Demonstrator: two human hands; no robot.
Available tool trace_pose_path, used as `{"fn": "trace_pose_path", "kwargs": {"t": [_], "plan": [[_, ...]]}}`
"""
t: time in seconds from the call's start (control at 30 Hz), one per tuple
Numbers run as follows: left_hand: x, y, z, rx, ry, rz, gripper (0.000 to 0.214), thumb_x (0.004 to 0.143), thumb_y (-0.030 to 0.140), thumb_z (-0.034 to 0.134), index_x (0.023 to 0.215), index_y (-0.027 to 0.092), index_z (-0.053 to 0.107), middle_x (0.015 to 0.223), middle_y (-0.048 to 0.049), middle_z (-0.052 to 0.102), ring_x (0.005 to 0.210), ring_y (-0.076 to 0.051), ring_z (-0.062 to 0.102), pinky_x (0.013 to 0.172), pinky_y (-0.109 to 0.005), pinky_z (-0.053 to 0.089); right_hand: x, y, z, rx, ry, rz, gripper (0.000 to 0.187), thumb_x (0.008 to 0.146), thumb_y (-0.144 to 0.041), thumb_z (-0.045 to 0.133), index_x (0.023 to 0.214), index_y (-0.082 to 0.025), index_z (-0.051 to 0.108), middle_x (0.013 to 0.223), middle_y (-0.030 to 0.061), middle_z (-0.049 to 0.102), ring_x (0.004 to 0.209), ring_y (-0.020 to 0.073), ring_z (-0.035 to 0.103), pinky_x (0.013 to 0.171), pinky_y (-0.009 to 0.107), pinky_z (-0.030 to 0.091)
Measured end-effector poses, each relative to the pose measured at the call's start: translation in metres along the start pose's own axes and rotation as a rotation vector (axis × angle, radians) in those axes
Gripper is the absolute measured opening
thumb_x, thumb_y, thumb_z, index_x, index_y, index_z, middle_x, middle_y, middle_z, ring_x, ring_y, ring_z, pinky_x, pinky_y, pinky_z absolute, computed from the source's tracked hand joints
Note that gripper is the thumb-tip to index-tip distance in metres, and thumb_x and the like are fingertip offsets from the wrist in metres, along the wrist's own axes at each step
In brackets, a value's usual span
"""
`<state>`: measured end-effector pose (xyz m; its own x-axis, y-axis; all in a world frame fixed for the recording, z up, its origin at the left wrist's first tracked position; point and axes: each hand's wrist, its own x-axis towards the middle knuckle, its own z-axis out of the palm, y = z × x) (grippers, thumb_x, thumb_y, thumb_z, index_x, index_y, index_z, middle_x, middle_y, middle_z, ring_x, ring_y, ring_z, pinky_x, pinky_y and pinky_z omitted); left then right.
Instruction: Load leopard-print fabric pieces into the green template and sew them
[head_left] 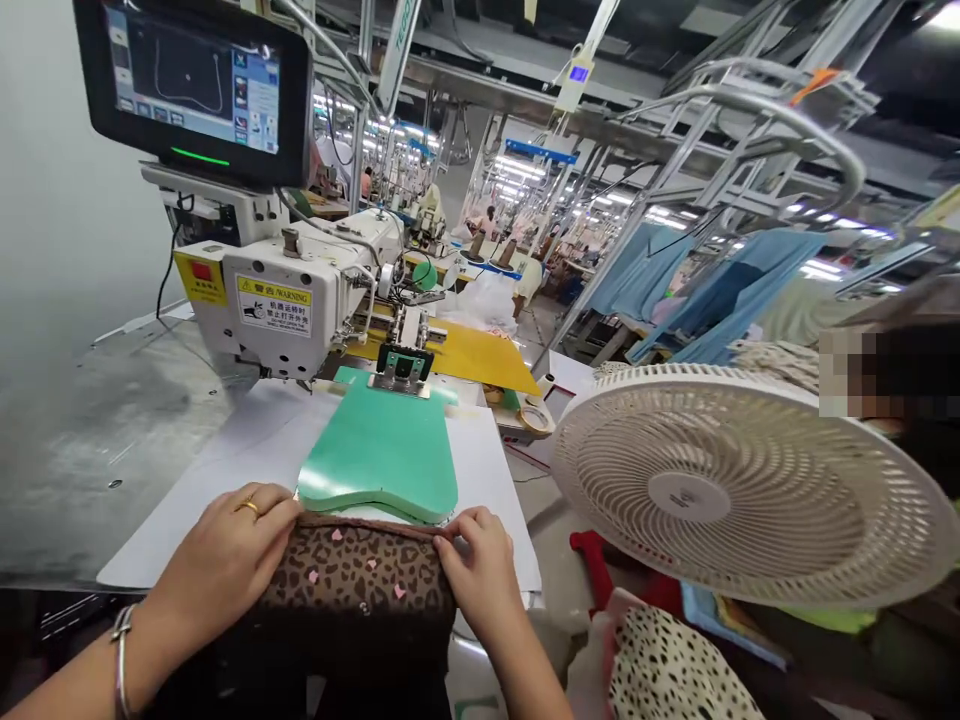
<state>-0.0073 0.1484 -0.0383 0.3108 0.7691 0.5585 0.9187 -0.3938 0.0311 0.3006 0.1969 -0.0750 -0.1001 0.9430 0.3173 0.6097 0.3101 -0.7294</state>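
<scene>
A brown leopard-print fabric piece (345, 570) with small pink shapes hangs over the near edge of the white work surface (202, 480). My left hand (232, 555), wearing a ring and a bangle, pinches its upper left corner. At the upper right corner, my right hand (480, 570) pinches the same fabric between thumb and fingers. The fabric's top edge is stretched between both hands, right along the curved near end of a green template plate (382, 450). A metal clamp (401, 370) of the machine sits at the plate's far end.
At the left stands a white sewing machine head (270, 300) with warning labels, under a monitor (199, 85). A large white fan (690, 490) takes up the right side. Spotted fabric (675, 665) lies below it. A tape roll (534, 418) is beside the yellow sheet (480, 350).
</scene>
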Motion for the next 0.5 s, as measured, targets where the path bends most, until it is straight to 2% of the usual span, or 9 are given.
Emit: {"fn": "trace_pose_path", "kwargs": {"t": [0.1,0.23,0.4,0.5], "plan": [[0.006,0.033,-0.003,-0.002,0.106,0.112,0.026,0.094,0.010,0.045,0.114,0.016,0.061,0.106,-0.0063,0.064,0.099,-0.021,0.057,0.089,-0.036,0.041,0.000,0.004,0.002,-0.006,-0.017,-0.032,0.007,0.083,-0.017,0.065,0.077,-0.020,0.062,0.088,0.0030,0.059,0.090,0.0242,0.053,0.082,0.039,0.036],[0.012,0.069,0.010,-0.039,0.066,0.130,0.032,0.096,0.011,0.041,0.123,0.010,0.059,0.112,-0.0101,0.064,0.100,-0.023,0.056,0.089,-0.037,0.043,-0.002,0.015,0.002,0.030,-0.017,-0.078,0.008,0.087,-0.026,0.060,0.080,-0.022,0.062,0.089,0.0027,0.059,0.089,0.0244,0.053,0.080,0.040,0.038],[-0.003,0.070,0.024,-0.040,0.005,0.174,0.035,0.094,0.007,0.041,0.122,0.012,0.061,0.115,-0.0097,0.065,0.100,-0.024,0.056,0.088,-0.039,0.040,-0.005,0.019,0.000,-0.013,-0.043,-0.145,0.005,0.091,-0.024,0.056,0.088,-0.024,0.060,0.092,0.0026,0.060,0.091,0.0246,0.054,0.079,0.040,0.040],[-0.010,0.067,0.025,0.016,0.001,0.188,0.037,0.094,0.007,0.040,0.123,0.012,0.062,0.118,-0.0096,0.065,0.105,-0.025,0.055,0.091,-0.040,0.037,-0.011,0.005,0.001,-0.162,0.078,-0.237,0.012,0.091,-0.017,0.056,0.100,-0.024,0.059,0.098,0.0040,0.061,0.095,0.0254,0.054,0.084,0.042,0.039]]}}
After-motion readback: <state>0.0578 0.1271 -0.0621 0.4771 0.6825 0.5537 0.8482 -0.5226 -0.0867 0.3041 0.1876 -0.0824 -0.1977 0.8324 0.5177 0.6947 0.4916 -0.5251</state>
